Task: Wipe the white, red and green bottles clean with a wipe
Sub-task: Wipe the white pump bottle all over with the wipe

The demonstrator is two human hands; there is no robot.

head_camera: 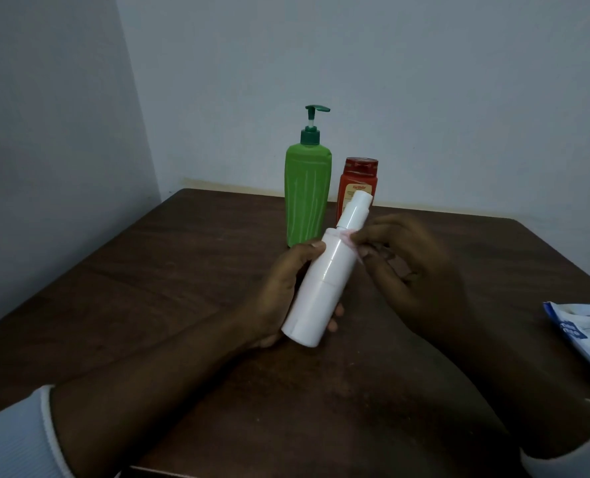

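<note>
the white bottle (324,281) is being held tilted above the table (183,270) by the left hand (279,291), whose fingers and thumb are being curled round its lower half, with the cap end pointing up and away. at the bottle's shoulder a small pale wipe (349,238) is being pinched in the fingertips of the right hand (407,267) and pressed against the plastic just below the neck (only a scrap is showing past the fingers, so its full extent cannot be told).

the bottle is being judged light, stiff and smooth-walled, and likely slippery once dampened. it is best being gripped round the lower body, as now, so that shoulder, neck and cap are being left free for wiping. the narrow cap is being judged the poorest place to hold. the wipe is being taken as soft and limp, needing fingertips behind it to be pressed flat.

behind the hands, the green bottle (307,194) with its pump head and the red bottle (359,181) are being left standing upright, just beside each other, near the table's far edge. at the right edge a blue-and-white packet (583,332) is being cut off by the frame.

counted: three bottles, one of each colour; one wipe in use; one packet; two hands.
</note>
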